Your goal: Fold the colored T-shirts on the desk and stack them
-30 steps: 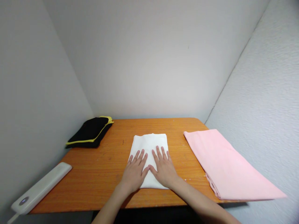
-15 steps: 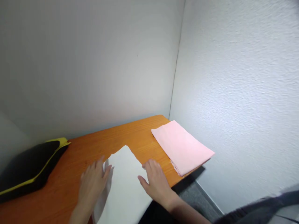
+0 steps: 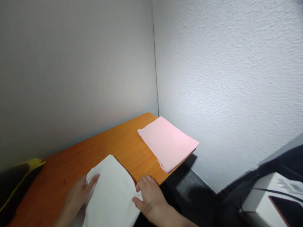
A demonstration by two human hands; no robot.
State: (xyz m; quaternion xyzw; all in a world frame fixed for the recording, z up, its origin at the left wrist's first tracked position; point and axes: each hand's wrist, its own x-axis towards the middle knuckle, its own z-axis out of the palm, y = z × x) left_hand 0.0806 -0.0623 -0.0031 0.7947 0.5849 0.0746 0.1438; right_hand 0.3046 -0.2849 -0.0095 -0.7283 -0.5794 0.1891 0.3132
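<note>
A folded white cloth (image 3: 111, 192) lies at the table's near edge between my hands, its far corner pointing toward the wall. My left hand (image 3: 78, 195) grips the cloth's left edge, thumb on top and fingers out of sight beneath. On the right side my right hand (image 3: 151, 198) pinches the edge between thumb and fingers, and the fabric puckers there. Beyond it, a folded pink cloth (image 3: 168, 143) rests flat at the table's right end, touched by neither hand.
The orange-brown wooden table (image 3: 120, 142) runs along a grey wall (image 3: 82, 72). A black item with yellow trim (image 3: 21, 179) sits at far left. At lower right a white box (image 3: 262, 195) stands beside dark fabric, with a black cord across it.
My hands have closed on the white cloth's two sides; earlier the fingers were looser over it. The view has turned right, bringing the white box into sight.
</note>
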